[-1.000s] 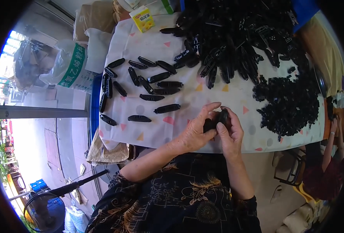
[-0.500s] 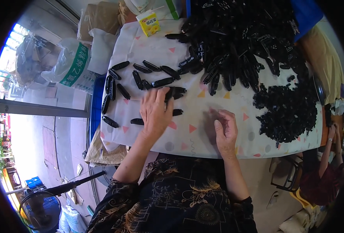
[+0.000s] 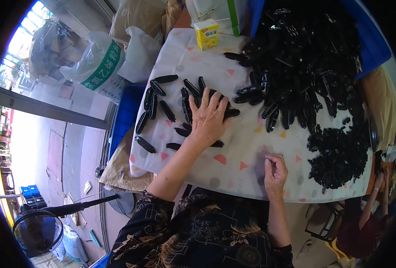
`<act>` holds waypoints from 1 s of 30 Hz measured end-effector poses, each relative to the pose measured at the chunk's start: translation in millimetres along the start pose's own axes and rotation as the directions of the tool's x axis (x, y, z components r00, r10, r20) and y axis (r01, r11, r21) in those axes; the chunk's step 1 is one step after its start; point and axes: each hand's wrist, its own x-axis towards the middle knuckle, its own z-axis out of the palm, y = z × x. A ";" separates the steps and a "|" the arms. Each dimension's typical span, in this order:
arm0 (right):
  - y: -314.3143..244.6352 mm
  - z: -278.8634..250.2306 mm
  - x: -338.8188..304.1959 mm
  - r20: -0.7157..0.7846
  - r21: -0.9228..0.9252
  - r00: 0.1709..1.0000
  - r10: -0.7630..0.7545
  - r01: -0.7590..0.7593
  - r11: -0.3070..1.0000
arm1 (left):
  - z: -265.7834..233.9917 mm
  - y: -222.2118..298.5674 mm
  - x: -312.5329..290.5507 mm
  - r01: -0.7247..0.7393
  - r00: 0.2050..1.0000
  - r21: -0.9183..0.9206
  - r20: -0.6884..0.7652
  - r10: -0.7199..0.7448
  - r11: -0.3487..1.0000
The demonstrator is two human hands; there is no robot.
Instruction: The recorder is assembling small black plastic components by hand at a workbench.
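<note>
My left hand [image 3: 208, 119] lies palm down with its fingers spread over a cluster of long, narrow black plastic pieces [image 3: 186, 102] that look like shells. Some of those pieces are partly hidden beneath the palm and fingers. Closer to the front edge, my right hand [image 3: 275, 175] hovers or rests by the patterned tablecloth [image 3: 193, 167]. Its fingers are curled in against the thumb, and whatever may be inside is hidden. More loose black pieces [image 3: 152, 105] lie left of my left hand, with one piece [image 3: 145, 144] nearest the table's left side.
A large heap of black pieces [image 3: 296, 58] spills from a blue bin [image 3: 377, 49] at the far right. Nearer lies a pile of small black parts [image 3: 339, 158]. A yellow drink carton [image 3: 207, 35] stands at the back. White sacks [image 3: 100, 67] are at left; another person's arm [image 3: 371, 201] shows at right.
The view has shifted, moving the scene rightward. My left hand has slid slightly away from me and flattened over the pieces, turning some. My right hand's fingers have closed toward the thumb.
</note>
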 end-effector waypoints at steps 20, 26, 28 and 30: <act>-3.6 12.4 8.0 -0.022 -0.225 0.992 -0.126 0.118 0.967 | -68.2 -229.4 -2.5 0.229 0.973 0.321 -0.058 -0.222 0.919; -3.6 11.7 8.5 -0.018 -0.258 0.986 -0.168 0.158 0.953 | -48.0 -188.8 35.2 0.086 0.959 0.168 -0.283 -0.036 0.982; -4.7 11.2 8.5 -0.022 -0.269 0.983 -0.181 0.169 0.948 | -36.7 -155.2 49.8 -0.034 0.984 0.170 -0.167 0.063 0.985; -5.1 14.5 8.4 -0.010 -0.268 0.988 -0.153 0.145 0.952 | -22.9 -155.4 52.9 -0.065 0.983 0.233 -0.150 0.102 0.970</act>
